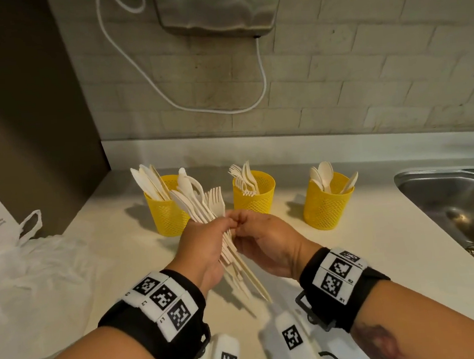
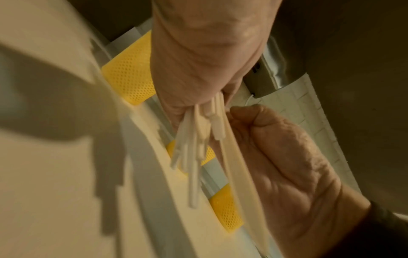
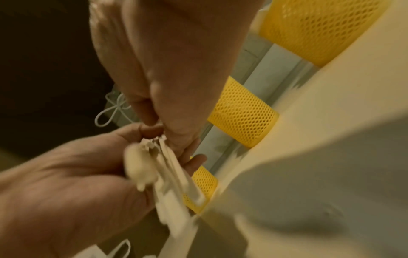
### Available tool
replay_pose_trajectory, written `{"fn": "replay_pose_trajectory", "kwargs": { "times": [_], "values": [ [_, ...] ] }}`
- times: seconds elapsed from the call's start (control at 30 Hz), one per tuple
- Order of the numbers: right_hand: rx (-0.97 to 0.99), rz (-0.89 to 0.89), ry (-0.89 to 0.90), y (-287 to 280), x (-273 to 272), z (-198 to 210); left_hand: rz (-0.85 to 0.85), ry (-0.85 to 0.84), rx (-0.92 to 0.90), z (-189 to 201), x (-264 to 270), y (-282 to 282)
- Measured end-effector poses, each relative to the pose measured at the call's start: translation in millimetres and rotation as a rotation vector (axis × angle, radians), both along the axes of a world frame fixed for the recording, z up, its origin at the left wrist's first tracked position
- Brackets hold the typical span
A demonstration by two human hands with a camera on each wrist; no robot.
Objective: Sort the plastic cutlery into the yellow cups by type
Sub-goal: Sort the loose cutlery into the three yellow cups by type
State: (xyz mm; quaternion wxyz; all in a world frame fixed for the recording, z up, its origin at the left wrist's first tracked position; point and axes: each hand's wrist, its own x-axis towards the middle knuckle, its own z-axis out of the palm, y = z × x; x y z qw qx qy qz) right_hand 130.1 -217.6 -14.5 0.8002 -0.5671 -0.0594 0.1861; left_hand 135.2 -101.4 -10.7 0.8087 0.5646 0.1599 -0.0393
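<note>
Cutlery bundle (image 1: 204,211) (heads up-left) gripped in left hand (image 1: 205,249), pinched by right hand (image 1: 265,243).

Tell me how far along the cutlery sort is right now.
Well underway. Done: the left cup holds knives, the middle cup forks, the right cup spoons. In hand: the left hand holds a mixed bundle with forks and other pieces, and the right hand pinches at its handles. Left: that whole bundle still needs sorting.

place: kitchenette | cues: steel sink (image 1: 446,199); pale countertop (image 1: 352,243); brick-tiled wall (image 1: 362,51); wall-mounted steel dryer (image 1: 217,4)
</note>
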Motion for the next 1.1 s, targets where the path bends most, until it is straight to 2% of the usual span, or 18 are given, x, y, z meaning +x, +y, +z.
{"fn": "replay_pose_trajectory", "kwargs": {
  "times": [0.07, 0.17, 0.27, 0.33, 0.43, 0.5, 0.83, 1.1],
  "values": [
    [0.074, -0.021, 0.016, -8, 3, 4, -0.022, -0.054, -0.008, 6, 4, 2],
    [0.077, -0.011, -0.049, -18, 5, 16, -0.015, -0.121, 0.001, 14, 6, 5],
    [0.068, -0.113, -0.075, -29, 4, 26, -0.018, -0.207, -0.016, 22, 8, 11],
    [-0.038, -0.16, -0.066, -35, -1, 27, 0.009, -0.236, -0.059, 25, 12, 17],
    [-0.347, 0.035, -0.1, -35, -14, 18, 0.065, -0.276, -0.052, 28, 17, 21],
    [-0.456, 0.119, -0.157, -29, -20, 13, 0.09, -0.289, -0.033, 30, 18, 19],
    [-0.266, 0.056, -0.021, -29, -20, 21, 0.172, -0.294, -0.079, 24, 18, 23],
    [-0.257, 0.008, 0.031, -42, -17, 27, 0.203, -0.277, -0.068, 23, 20, 35]
  ]
}}
